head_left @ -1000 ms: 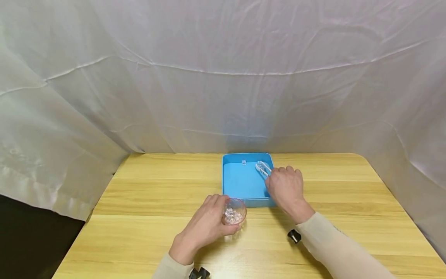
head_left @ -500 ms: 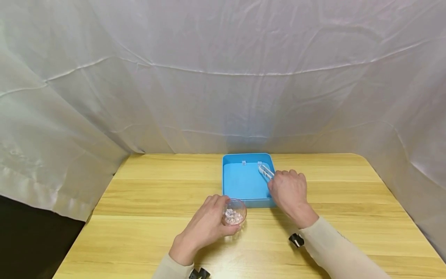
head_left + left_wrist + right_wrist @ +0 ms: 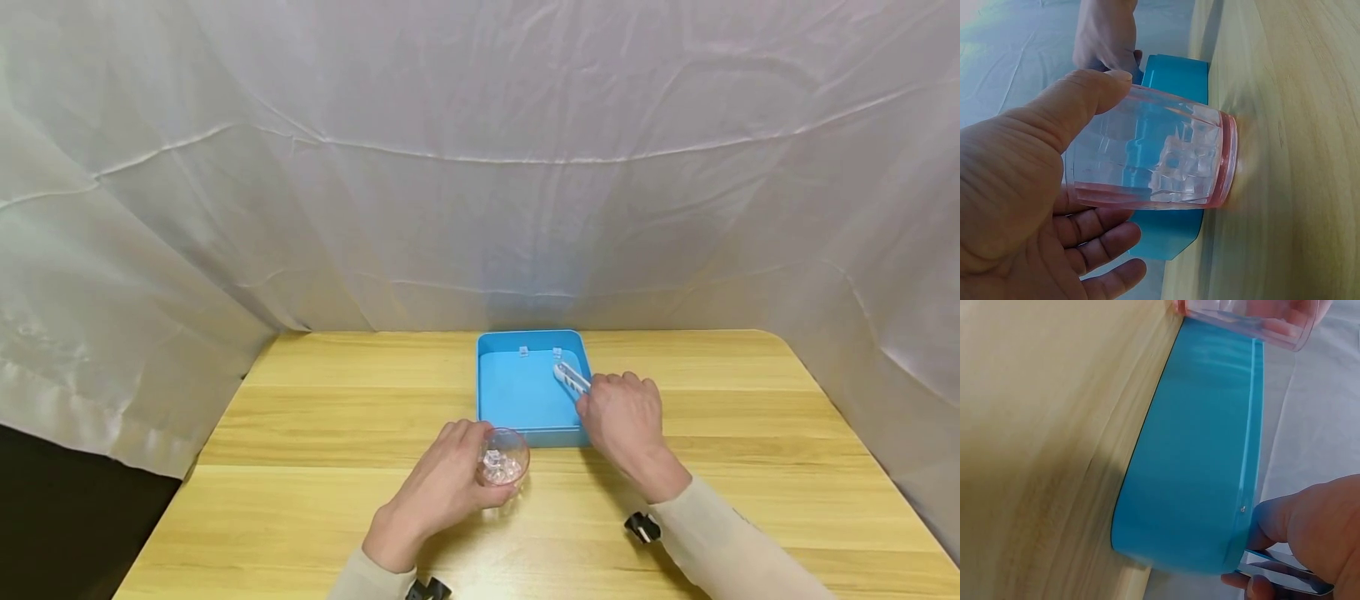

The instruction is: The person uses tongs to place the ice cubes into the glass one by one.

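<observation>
My left hand grips a clear cup with a pinkish rim and base, near the tray's front left corner. Several clear cubes lie at the cup's bottom. My right hand holds tongs over the right side of a blue tray. In the right wrist view the tongs look metallic, and their tips are hidden behind the tray wall. Two clear cubes sit along the tray's back: a left cube and a right cube. The tongs' tips are just short of the right one, apart from it.
The tray stands on a wood-grain table, close to its back edge. A pale grey curtain hangs behind and at the sides. A dark area lies beyond the table's left edge.
The tongs have come away from the right cube, towards me, and their tips have drawn together. That cube stays in the tray. My left hand and the cup have hardly moved.
</observation>
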The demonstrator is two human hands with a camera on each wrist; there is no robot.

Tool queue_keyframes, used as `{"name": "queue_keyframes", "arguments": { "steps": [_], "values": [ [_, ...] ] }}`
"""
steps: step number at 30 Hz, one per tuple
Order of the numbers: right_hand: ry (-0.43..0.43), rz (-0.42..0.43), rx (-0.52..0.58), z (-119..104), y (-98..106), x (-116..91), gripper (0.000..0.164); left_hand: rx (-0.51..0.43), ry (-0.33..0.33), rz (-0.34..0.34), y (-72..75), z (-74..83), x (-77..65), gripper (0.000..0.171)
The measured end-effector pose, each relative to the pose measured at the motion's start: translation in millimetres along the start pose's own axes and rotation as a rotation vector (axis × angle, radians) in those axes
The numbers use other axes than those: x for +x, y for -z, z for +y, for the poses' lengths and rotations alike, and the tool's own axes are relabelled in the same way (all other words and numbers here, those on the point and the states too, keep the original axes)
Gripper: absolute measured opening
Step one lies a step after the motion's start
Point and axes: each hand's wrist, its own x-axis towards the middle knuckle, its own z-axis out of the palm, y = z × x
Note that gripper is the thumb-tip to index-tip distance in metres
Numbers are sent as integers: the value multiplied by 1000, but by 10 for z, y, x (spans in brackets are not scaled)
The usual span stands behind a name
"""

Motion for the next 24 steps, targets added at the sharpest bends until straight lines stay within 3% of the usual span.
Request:
{"name": "queue_keyframes", "arguments": {
  "steps": [16,24],
  "values": [
    [6,-30,117,-56,59,-106,37,-15,16,-9,9,8,-6,76],
    [38,61,155,-40,41,-119,36,-16,20,-10,11,6,-15,76]
  ]
}}
